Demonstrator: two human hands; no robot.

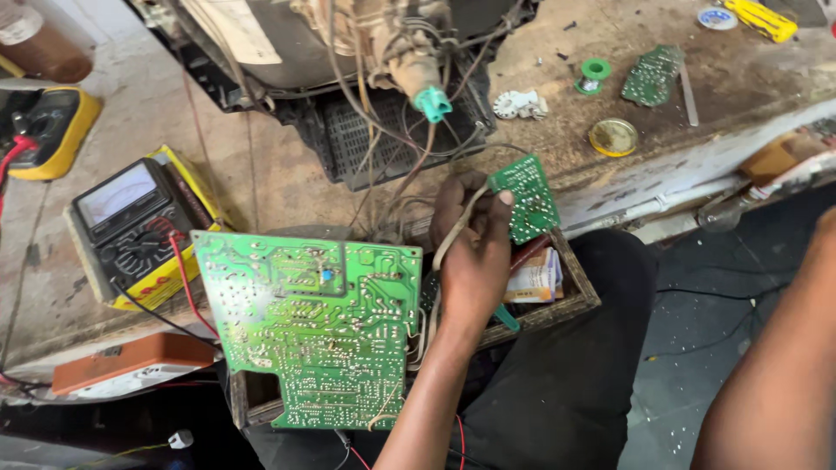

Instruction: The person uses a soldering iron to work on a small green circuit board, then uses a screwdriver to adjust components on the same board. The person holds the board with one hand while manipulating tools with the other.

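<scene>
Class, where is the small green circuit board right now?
In the head view, the small board sits centre-right, pinched in the left hand, just right of the large board.

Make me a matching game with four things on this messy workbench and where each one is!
Things:
1. small board
2. big board
3. meter
4. solder spool

Places:
A. on a yellow box, at the left
B. held in the left hand
C. far side of the bench, beside a loose green board
D. in front, propped on a wooden tray, solder side up

Pairs: 1-B, 2-D, 3-A, 4-C
</scene>
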